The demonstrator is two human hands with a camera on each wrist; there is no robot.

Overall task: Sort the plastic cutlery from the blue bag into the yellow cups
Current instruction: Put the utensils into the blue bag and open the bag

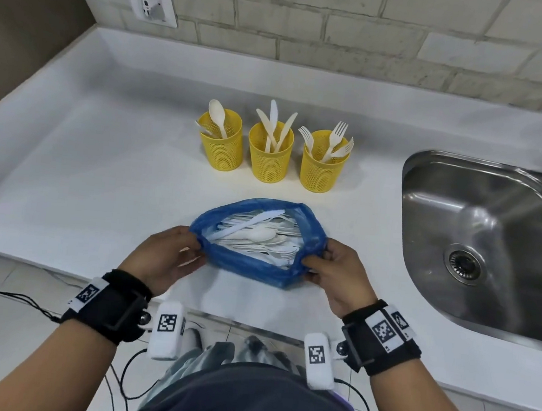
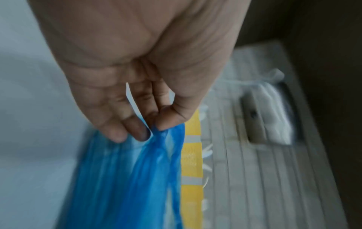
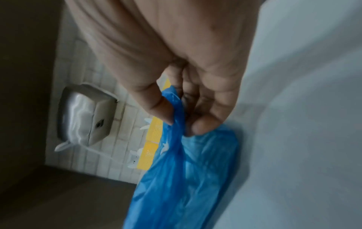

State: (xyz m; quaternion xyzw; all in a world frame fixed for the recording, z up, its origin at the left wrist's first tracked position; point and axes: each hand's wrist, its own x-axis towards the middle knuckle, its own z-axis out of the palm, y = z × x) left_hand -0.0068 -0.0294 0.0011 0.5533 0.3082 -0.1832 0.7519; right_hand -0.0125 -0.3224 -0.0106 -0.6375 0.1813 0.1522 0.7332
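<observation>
Both hands pinch the blue bag at the tabletop's front edge: left hand on its left rim, right hand on its right, mouth stretched wide. White cutlery inside lies mostly crosswise, ends probably mixed. Three yellow cups stand behind, mid-tabletop.

Both forearms reaching forward, wrists strapped — left hand and right hand level, each pinching the blue bag rim between thumb and fingertips.
</observation>
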